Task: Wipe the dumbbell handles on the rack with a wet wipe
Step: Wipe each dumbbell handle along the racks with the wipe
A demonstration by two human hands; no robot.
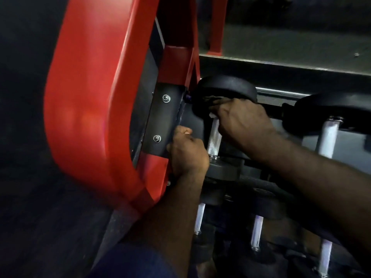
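Note:
A black dumbbell with a knurled steel handle lies at the left end of the rack's upper shelf. My right hand grips the top of that handle with a crumpled wet wipe under the fingers, just below the far head. My left hand is curled against the black bracket beside the handle; whether it holds anything is hidden. The near head sits under my left wrist.
The rack's red side frame curves close on the left. A second dumbbell handle lies to the right on the same shelf. Several more handles show on the lower shelf. Dark floor lies to the left.

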